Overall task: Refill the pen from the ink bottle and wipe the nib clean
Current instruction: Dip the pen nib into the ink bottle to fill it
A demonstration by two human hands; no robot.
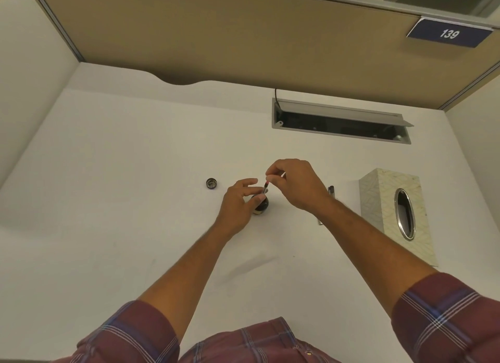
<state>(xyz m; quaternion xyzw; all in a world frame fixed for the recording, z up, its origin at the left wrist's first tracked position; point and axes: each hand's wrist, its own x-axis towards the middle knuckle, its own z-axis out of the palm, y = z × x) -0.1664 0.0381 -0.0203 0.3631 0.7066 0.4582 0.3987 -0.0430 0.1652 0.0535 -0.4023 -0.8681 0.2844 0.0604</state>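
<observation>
Hands together over the ink bottle (262, 207): left (239, 203) steadying it, right (293, 182) pinching the pen (265, 187) (upright).

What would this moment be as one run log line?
stage: filling | left hand: steadies ink bottle | right hand: pinches pen top | cap: off

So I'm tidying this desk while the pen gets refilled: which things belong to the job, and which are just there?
In use:
ink bottle, steadied by left hand
pen section, pinched by right hand
bottle cap
pen barrel
tissue box, probably for wiping

Just there:
cable hatch
sign reading 139
</observation>
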